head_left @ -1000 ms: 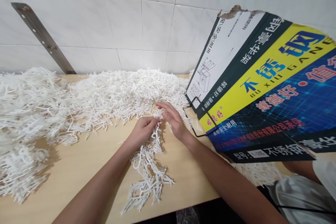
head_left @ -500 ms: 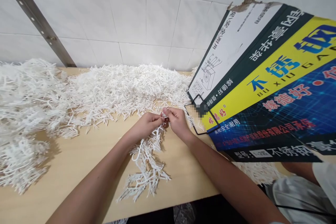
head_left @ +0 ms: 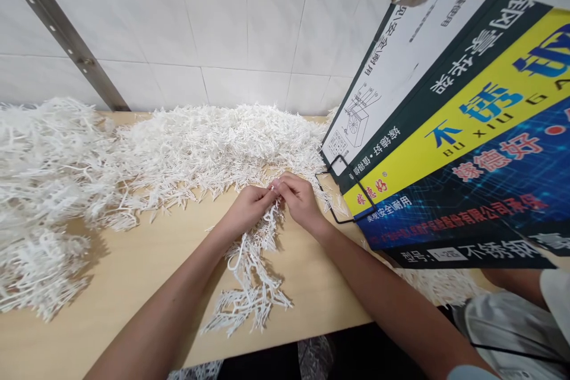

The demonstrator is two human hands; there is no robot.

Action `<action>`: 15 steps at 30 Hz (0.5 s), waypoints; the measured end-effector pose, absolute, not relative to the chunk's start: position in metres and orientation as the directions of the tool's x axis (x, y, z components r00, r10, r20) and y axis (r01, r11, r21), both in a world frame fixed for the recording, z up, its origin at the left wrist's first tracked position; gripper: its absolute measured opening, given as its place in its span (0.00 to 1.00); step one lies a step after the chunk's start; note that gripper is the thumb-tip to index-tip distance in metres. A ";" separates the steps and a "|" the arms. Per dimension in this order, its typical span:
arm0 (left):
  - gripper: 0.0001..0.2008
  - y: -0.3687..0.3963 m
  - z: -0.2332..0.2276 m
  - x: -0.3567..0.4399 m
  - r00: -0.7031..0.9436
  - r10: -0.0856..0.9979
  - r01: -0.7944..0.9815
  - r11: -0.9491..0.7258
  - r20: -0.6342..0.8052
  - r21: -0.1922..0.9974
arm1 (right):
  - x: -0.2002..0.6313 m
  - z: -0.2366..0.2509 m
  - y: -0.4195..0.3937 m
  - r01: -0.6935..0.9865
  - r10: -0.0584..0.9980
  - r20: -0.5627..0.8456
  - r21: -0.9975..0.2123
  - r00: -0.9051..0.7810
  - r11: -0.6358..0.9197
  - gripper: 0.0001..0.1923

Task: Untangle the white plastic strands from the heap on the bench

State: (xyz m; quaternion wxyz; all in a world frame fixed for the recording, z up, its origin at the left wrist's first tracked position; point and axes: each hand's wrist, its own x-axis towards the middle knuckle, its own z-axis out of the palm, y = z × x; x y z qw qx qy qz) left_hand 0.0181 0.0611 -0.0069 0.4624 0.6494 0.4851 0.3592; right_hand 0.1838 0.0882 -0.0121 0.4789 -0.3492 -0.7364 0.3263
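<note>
A branching bunch of thin white plastic pieces [head_left: 255,270] trails across the table toward its front edge. At its upper end, my left hand [head_left: 255,205] is closed in a pinch on it. My right hand [head_left: 299,197] is also pinched closed, its fingertips touching those of the left. Between the fingertips only a small white bit shows; the rest there is covered. Just behind both hands lies a long heap of the same white pieces [head_left: 240,136], and a thicker pile [head_left: 40,172] spreads at the left.
A printed cardboard panel [head_left: 427,130] leans at the right, with a black wire frame [head_left: 345,214] at its foot. Behind the wooden table [head_left: 146,285] is a tiled wall [head_left: 222,29] with a metal bracket [head_left: 66,41]. Another person's sleeve [head_left: 556,297] shows at lower right.
Both hands stay together at nearly the same spot, with the fingertips drawn closer and less white showing between them. The whole view has shifted slightly.
</note>
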 end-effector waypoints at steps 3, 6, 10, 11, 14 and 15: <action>0.24 0.062 -0.008 0.018 0.317 0.948 0.344 -0.121 0.006 0.931 | 0.183 -0.015 0.086 0.273 0.825 0.494 -0.782 -0.276 0.560 0.20; 0.21 0.066 -0.010 0.019 0.362 0.932 0.331 -0.137 0.009 0.934 | 0.183 -0.017 0.083 0.364 0.843 0.511 -0.763 -0.168 0.534 0.20; 0.19 0.073 -0.011 0.021 0.386 0.923 0.314 -0.138 0.006 0.939 | 0.184 -0.018 0.080 0.409 0.868 0.492 -0.779 -0.073 0.475 0.20; 0.19 0.073 -0.010 0.021 0.388 0.922 0.311 -0.139 0.008 0.940 | 0.185 -0.019 0.081 0.413 0.869 0.490 -0.780 -0.063 0.470 0.21; 0.18 0.067 -0.007 0.018 0.436 0.900 0.302 -0.150 0.004 0.942 | 0.188 -0.026 0.089 0.375 0.886 0.463 -0.824 0.013 0.425 0.23; 0.19 0.063 -0.005 0.017 0.474 0.880 0.302 -0.152 -0.010 0.941 | 0.189 -0.028 0.093 0.335 0.899 0.432 -0.859 0.071 0.386 0.25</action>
